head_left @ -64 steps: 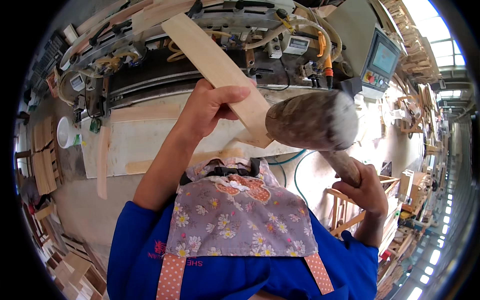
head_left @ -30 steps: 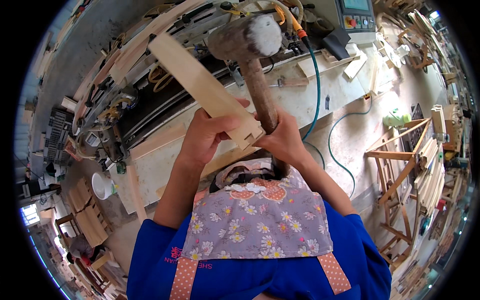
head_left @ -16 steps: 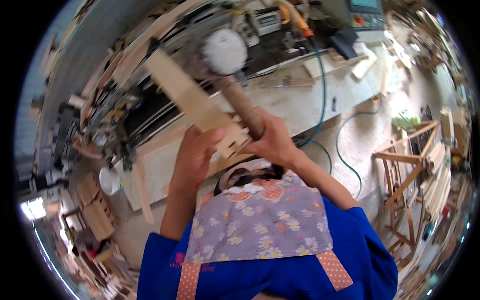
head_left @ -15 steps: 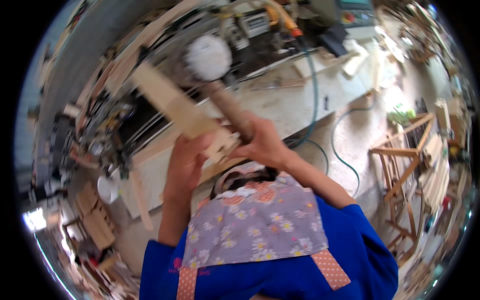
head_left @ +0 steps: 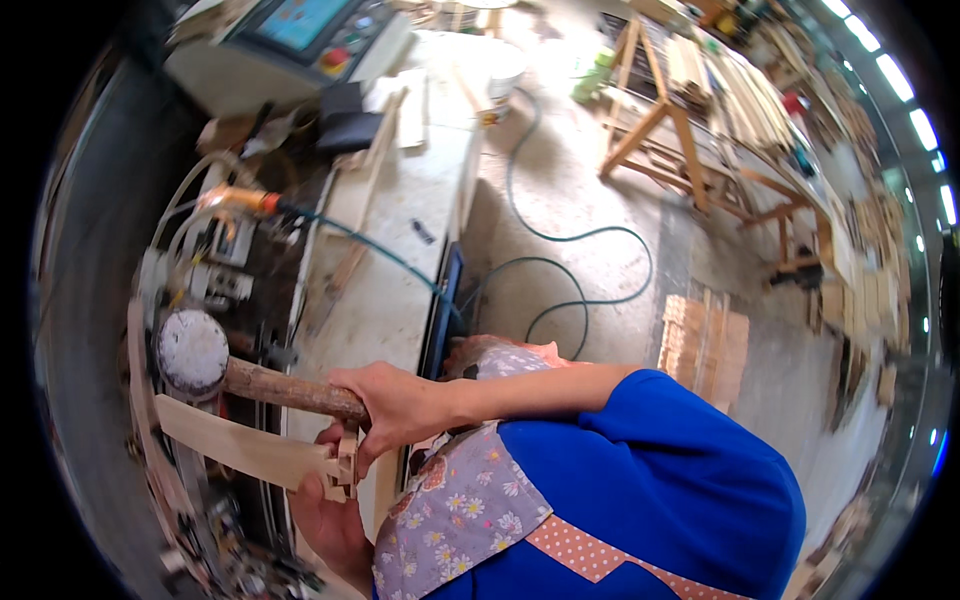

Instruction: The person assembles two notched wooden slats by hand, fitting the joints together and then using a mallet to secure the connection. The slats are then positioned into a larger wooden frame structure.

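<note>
My right hand [head_left: 405, 405] is closed around the wooden handle of a mallet [head_left: 290, 388]. The mallet's round head [head_left: 193, 352] has a whitish, worn face and points to the left. Just below it, my left hand [head_left: 330, 520] grips a pale wooden board [head_left: 240, 445] near its end. A small notched wood piece [head_left: 343, 462] sits at that end of the board, between my two hands, and fingers of both hands are close to or on it. Exactly where they touch is partly hidden. The board's far end reaches left, under the mallet head.
Under my hands is a long pale worktop [head_left: 385, 270] beside machine parts. An orange air gun [head_left: 240, 200] trails a teal hose [head_left: 390, 262] across to the floor. A control panel [head_left: 310, 40] stands far left. Wooden trestles [head_left: 655, 130] and stacked slats [head_left: 703, 350] are to the right.
My view has turned to the right. The mallet and board stay in my hands, now pointing left across the picture, with my right hand still around the handle.
</note>
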Demonstrator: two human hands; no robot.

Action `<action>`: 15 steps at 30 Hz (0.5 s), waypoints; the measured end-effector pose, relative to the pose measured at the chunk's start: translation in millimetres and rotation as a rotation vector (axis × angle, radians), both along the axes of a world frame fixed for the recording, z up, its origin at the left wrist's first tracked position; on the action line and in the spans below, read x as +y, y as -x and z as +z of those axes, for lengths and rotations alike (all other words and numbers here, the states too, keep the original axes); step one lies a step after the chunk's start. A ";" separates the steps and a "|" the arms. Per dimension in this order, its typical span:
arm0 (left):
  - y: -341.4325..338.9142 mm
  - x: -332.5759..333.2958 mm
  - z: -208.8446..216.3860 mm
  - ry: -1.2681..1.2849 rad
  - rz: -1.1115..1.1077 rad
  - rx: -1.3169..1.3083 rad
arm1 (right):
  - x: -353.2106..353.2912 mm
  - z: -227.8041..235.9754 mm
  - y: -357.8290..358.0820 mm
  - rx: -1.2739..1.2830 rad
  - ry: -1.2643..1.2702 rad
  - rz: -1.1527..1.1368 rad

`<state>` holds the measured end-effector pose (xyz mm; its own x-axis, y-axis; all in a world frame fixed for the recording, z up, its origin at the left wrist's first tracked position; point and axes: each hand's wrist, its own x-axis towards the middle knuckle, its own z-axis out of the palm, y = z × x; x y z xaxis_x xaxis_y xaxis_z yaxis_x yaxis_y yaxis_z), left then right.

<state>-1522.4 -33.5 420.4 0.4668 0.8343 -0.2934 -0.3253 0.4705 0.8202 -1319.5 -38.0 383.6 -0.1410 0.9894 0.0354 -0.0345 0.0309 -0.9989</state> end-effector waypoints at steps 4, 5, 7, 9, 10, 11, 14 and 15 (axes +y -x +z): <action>-37.6 5.5 -2.9 0.058 -0.140 -0.020 | -34.7 3.3 -30.0 0.000 0.046 -0.175; -45.3 6.4 -6.6 0.083 -0.199 -0.044 | -45.3 7.7 -36.5 -0.031 0.072 -0.229; -64.8 7.6 -18.9 0.126 -0.330 -0.129 | -69.9 7.7 -45.0 0.177 0.122 -0.347; -86.1 9.6 -35.0 0.109 -0.555 -0.121 | -96.4 4.1 -56.3 0.048 0.122 -0.510; -99.2 8.9 -41.9 0.105 -0.669 -0.112 | -111.9 -4.0 -61.6 -0.080 0.123 -0.592; -113.8 6.2 -45.5 0.130 -0.738 -0.102 | -126.0 -4.0 -65.6 -0.118 0.200 -0.655; -155.9 -10.3 -46.8 0.212 -0.922 -0.097 | -159.5 2.2 -78.7 -0.017 0.364 -0.843; -166.3 -16.4 -49.0 0.288 -0.936 -0.119 | -169.8 -2.0 -83.4 -0.046 0.377 -0.895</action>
